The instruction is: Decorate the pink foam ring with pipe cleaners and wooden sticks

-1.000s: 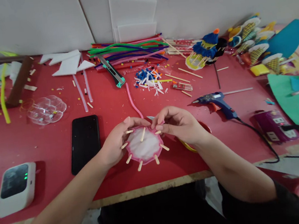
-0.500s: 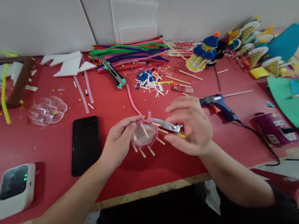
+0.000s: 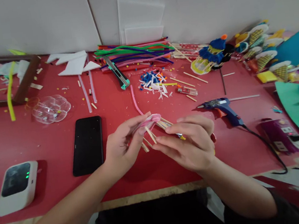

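Note:
My left hand [image 3: 124, 141] is closed on a small disc [image 3: 153, 119] with a pink fuzzy rim, now tilted nearly edge-on. Short wooden sticks [image 3: 151, 135] stick out from it towards my right hand. A pink pipe cleaner [image 3: 135, 101] runs from the disc's far side back across the table. Curled around the scissors, my right hand [image 3: 192, 141] mostly hides them; a bit of metal and yellow handle [image 3: 181, 136] shows between the fingers. Its fingertips are at the wooden sticks, and I cannot make out whether the blades touch anything.
A phone [image 3: 87, 145] and a white device [image 3: 17, 188] lie to the left. Behind are a utility knife [image 3: 117, 72], coloured pipe cleaners [image 3: 134, 52] and small scraps [image 3: 154, 81]. A corded glue gun [image 3: 223, 110] lies to the right, near finished crafts [image 3: 261, 49].
The disc has turned from facing up to nearly edge-on. My right hand has closed in, its fingertips now at the sticks, and the scissors have become mostly hidden.

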Action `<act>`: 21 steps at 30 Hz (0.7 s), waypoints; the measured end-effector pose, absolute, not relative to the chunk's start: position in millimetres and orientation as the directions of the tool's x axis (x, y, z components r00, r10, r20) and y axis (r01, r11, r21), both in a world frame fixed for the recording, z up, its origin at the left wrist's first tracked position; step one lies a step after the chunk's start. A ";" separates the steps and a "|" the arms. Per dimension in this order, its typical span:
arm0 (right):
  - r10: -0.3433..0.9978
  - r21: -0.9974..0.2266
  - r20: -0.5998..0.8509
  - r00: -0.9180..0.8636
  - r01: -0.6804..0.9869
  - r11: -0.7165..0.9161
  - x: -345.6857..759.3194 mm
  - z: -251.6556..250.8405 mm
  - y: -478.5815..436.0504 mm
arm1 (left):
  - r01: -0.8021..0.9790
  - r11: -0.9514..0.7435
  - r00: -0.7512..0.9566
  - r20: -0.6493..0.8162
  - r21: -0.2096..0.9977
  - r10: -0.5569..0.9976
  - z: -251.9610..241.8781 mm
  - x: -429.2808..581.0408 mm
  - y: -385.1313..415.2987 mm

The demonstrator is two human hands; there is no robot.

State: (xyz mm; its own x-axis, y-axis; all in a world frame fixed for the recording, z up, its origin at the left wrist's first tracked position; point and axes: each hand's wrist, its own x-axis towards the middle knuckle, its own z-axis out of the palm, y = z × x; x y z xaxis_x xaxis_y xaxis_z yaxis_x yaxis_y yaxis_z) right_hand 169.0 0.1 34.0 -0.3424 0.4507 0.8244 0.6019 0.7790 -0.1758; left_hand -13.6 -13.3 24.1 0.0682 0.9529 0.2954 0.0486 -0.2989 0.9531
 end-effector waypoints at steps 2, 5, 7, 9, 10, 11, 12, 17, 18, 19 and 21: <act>0.436 -0.165 0.824 -0.361 0.582 0.796 169.3 34.4 0.0 | 0.069 -0.325 0.068 0.321 0.943 0.945 21.5 -13.9 -14.4; 0.424 -0.162 0.826 -0.371 0.564 0.810 169.5 34.5 -1.5 | 0.143 -0.368 0.116 0.353 0.919 0.928 21.3 -15.6 -16.2; 0.415 -0.162 0.831 -0.370 0.553 0.817 169.3 34.7 -2.8 | 0.214 -0.399 0.153 0.373 0.891 0.915 23.1 -16.8 -17.1; 0.418 -0.182 0.831 -0.367 0.530 0.828 169.0 35.5 -3.5 | 0.258 -0.384 0.183 0.346 0.886 0.920 25.4 -17.3 -17.4; 0.430 -0.206 0.825 -0.367 0.513 0.833 169.0 36.3 -3.4 | 0.259 -0.346 0.195 0.302 0.902 0.933 26.5 -17.1 -17.1; 0.452 -0.244 0.814 -0.365 0.491 0.836 169.1 37.1 -2.8 | 0.247 -0.284 0.206 0.236 0.926 0.950 27.5 -16.6 -16.5; 0.486 -0.299 0.795 -0.364 0.463 0.834 169.6 38.1 -1.6 | 0.221 -0.203 0.218 0.155 0.954 0.964 28.3 -15.8 -15.4; 0.739 -0.727 0.504 -0.447 0.242 0.642 179.1 40.6 12.3 | 0.050 0.191 0.310 -0.197 0.980 0.930 29.1 -14.3 -6.7; 0.766 -0.811 0.405 -0.499 0.191 0.553 182.1 40.5 15.5 | 0.056 0.239 0.329 -0.244 0.969 0.912 28.9 -14.8 -5.1; 0.772 -0.874 0.316 -0.552 0.148 0.463 185.0 40.1 18.3 | 0.080 0.281 0.346 -0.291 0.956 0.892 28.6 -15.5 -3.8; 0.752 -0.933 0.200 -0.629 0.113 0.342 189.5 39.0 22.2 | 0.137 0.360 0.379 -0.384 0.923 0.842 27.8 -16.8 -2.2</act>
State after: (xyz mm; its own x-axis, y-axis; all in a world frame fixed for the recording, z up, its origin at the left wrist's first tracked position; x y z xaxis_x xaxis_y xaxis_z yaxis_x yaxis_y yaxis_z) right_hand 189.5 22.2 39.0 -0.6286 0.7516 0.1998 0.1130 0.3424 -0.9327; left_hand -16.8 -2.2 27.8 0.3792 0.8417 -0.3844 0.1374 0.3595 0.9230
